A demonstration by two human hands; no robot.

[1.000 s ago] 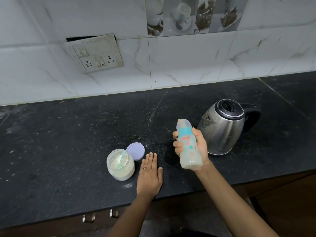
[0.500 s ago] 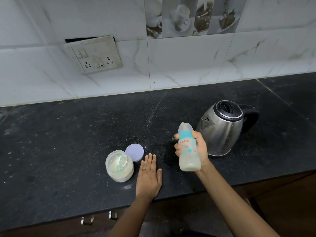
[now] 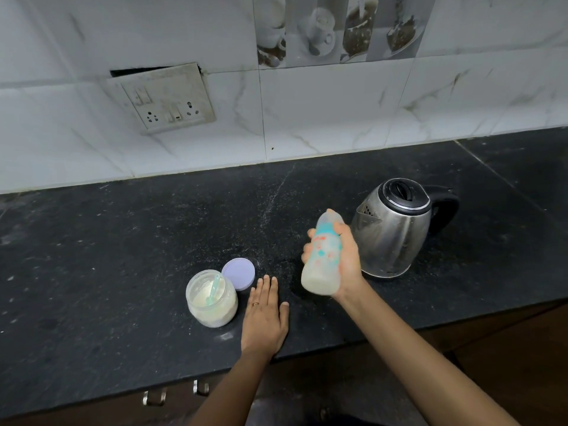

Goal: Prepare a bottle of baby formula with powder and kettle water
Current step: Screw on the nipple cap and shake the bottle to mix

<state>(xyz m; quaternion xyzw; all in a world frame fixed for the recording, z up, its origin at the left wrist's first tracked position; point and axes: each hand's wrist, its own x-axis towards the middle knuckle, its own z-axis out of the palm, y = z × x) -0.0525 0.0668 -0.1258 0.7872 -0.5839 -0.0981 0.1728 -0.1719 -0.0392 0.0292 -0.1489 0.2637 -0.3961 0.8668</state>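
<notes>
Black stone surface, white tiled wall behind.
Fingers of the right hand clamp the milky bottle beside the kettle; left hand lies flat, fingers together, by the powder jar.

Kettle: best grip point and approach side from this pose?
Take the kettle by its black loop handle, coming in from the right. The handle arches clear of the steel body on the side opposite the spout, and the kettle stands upright. The right hand is nearest but holds the baby bottle, so it would probably have to set that down first.
</notes>
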